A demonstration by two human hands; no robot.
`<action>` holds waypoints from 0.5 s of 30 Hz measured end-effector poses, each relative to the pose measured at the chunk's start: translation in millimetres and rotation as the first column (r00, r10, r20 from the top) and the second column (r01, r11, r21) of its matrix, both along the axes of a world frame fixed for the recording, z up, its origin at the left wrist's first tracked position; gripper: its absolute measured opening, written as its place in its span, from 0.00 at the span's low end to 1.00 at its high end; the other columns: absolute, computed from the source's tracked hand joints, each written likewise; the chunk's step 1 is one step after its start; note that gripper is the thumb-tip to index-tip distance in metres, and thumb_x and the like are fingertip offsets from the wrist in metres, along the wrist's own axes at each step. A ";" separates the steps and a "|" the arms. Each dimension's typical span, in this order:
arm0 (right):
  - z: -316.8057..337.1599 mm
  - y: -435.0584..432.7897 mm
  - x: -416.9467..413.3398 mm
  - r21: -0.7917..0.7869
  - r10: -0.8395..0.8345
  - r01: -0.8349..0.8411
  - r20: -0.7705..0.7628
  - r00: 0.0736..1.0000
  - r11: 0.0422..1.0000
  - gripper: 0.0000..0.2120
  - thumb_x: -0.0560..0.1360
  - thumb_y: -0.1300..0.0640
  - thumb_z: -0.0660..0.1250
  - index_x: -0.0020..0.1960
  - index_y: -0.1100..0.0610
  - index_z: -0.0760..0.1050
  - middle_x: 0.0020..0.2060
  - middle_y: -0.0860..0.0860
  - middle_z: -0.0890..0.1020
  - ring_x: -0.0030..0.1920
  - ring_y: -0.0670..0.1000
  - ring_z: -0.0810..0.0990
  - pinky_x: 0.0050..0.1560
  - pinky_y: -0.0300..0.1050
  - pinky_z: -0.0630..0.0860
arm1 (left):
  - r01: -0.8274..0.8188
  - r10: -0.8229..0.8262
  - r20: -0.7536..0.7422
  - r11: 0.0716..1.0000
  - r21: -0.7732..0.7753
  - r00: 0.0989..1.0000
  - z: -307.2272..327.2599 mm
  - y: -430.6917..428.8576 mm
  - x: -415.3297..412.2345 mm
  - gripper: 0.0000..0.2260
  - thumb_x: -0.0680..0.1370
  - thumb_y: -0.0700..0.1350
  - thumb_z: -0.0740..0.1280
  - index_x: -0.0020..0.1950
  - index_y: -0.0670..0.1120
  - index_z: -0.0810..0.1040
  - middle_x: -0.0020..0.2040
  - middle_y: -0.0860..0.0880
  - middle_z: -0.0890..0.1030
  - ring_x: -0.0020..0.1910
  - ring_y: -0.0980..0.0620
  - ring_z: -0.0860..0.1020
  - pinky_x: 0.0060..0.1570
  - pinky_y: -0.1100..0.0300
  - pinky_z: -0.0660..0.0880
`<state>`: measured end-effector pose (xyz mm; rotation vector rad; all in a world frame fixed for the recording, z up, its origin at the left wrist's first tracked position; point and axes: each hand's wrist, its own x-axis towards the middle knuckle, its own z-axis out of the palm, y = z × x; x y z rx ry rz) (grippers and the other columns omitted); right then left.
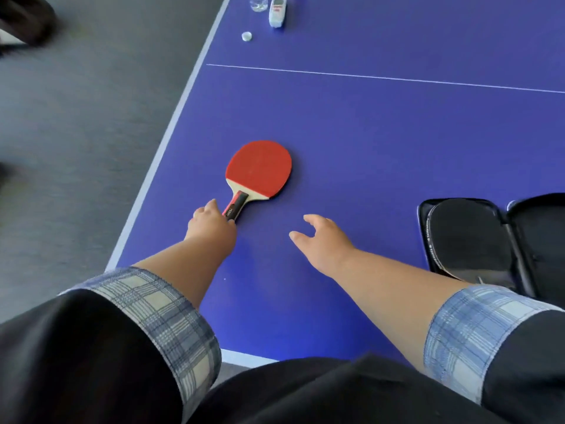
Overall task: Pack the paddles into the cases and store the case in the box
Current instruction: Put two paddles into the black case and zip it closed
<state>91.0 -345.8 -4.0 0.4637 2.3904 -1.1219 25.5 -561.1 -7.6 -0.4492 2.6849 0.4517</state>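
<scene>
Open case (501, 240) is running off the right edge, a black paddle (467, 237) lying inside, handle hidden by the forearm. Bottle (258, 3) cut off at top, near a cap (246, 36). Left hand (211, 226) is closing on the red paddle (260, 169) handle on the table (367, 133); right hand (321, 240) is hovering spread, empty.

Your left hand (211, 223) covers the butt of the red-faced wooden paddle's (260, 169) handle. The open black zip case (495, 243) runs off the right edge; your right forearm hides the black paddle's (467, 237) handle. The clear bottle (258, 2) is cropped at the top.
</scene>
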 end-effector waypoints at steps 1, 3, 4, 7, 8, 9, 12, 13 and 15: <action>-1.1 -8.5 -4.2 -0.034 -0.025 0.025 0.020 0.999 0.999 0.31 0.78 0.41 0.64 0.77 0.49 0.62 0.75 0.48 0.67 0.68 0.51 0.71 0.54 0.43 0.67 | 0.004 -0.004 0.015 1.000 -0.010 1.000 -5.0 -5.7 -5.2 0.19 0.77 0.48 0.61 0.67 0.45 0.67 0.60 0.41 0.72 0.57 0.38 0.73 0.43 0.49 0.70; -4.3 -21.5 -10.5 -0.084 -0.072 0.076 0.056 0.996 0.994 0.30 0.79 0.42 0.63 0.78 0.49 0.62 0.75 0.48 0.67 0.69 0.51 0.71 0.54 0.43 0.67 | 0.041 -0.041 0.045 0.999 -0.019 0.998 -14.2 -11.3 -13.5 0.13 0.77 0.50 0.62 0.57 0.44 0.69 0.55 0.43 0.72 0.52 0.39 0.74 0.39 0.50 0.70; -6.1 -26.2 -13.1 -0.098 -0.089 0.095 0.069 0.994 0.991 0.30 0.79 0.42 0.63 0.78 0.49 0.62 0.75 0.48 0.67 0.70 0.51 0.70 0.56 0.43 0.67 | 0.069 -0.068 0.061 0.998 -0.009 0.996 -18.2 -12.0 -16.6 0.12 0.77 0.51 0.63 0.53 0.45 0.69 0.53 0.43 0.72 0.49 0.40 0.74 0.37 0.51 0.70; -9.2 -36.8 -19.3 -0.113 -0.108 0.118 0.094 0.990 0.987 0.29 0.80 0.44 0.63 0.78 0.50 0.62 0.75 0.47 0.68 0.72 0.50 0.68 0.63 0.44 0.68 | 0.128 -0.134 0.097 0.989 0.072 0.986 -26.5 -11.0 -22.8 0.11 0.76 0.54 0.65 0.51 0.47 0.73 0.50 0.45 0.74 0.43 0.42 0.77 0.34 0.55 0.72; -9.6 -39.8 -21.1 -0.117 -0.113 0.124 0.096 0.989 0.985 0.28 0.80 0.44 0.63 0.78 0.50 0.62 0.75 0.47 0.68 0.72 0.49 0.68 0.65 0.45 0.69 | 0.128 -0.139 0.105 0.986 0.104 0.985 -27.2 -9.4 -24.3 0.10 0.76 0.54 0.65 0.50 0.48 0.74 0.48 0.46 0.76 0.40 0.44 0.78 0.33 0.56 0.71; -10.1 -42.5 -23.1 -0.128 -0.122 0.135 0.098 0.988 0.983 0.28 0.80 0.45 0.63 0.78 0.50 0.62 0.75 0.47 0.68 0.72 0.49 0.68 0.66 0.46 0.69 | 0.125 -0.141 0.121 0.983 0.134 0.982 -27.3 -6.9 -26.0 0.09 0.76 0.53 0.66 0.48 0.47 0.75 0.44 0.47 0.77 0.36 0.46 0.77 0.31 0.58 0.70; -10.9 -49.7 -31.8 -0.196 -0.169 0.194 0.139 0.976 0.961 0.27 0.80 0.45 0.63 0.77 0.51 0.64 0.73 0.46 0.71 0.71 0.50 0.71 0.65 0.47 0.71 | 0.120 -0.165 0.214 0.970 0.212 0.963 -21.1 7.8 -27.7 0.11 0.76 0.52 0.66 0.41 0.45 0.76 0.33 0.48 0.75 0.27 0.48 0.71 0.28 0.61 0.66; -10.1 -51.9 -34.7 -0.215 -0.185 0.216 0.158 0.970 0.952 0.24 0.80 0.45 0.63 0.74 0.50 0.67 0.69 0.47 0.74 0.67 0.50 0.73 0.60 0.46 0.72 | 0.102 -0.164 0.244 0.964 0.247 0.956 -16.9 14.9 -25.0 0.12 0.76 0.52 0.67 0.39 0.45 0.76 0.32 0.48 0.73 0.27 0.48 0.69 0.28 0.61 0.66; -9.7 -55.0 -39.3 -0.251 -0.246 0.294 0.207 0.947 0.922 0.14 0.79 0.45 0.64 0.62 0.47 0.73 0.54 0.48 0.77 0.56 0.51 0.79 0.50 0.47 0.76 | 0.021 -0.144 0.296 0.924 0.381 0.944 -10.6 30.4 -14.5 0.13 0.74 0.53 0.66 0.40 0.43 0.79 0.34 0.48 0.75 0.29 0.48 0.70 0.32 0.60 0.68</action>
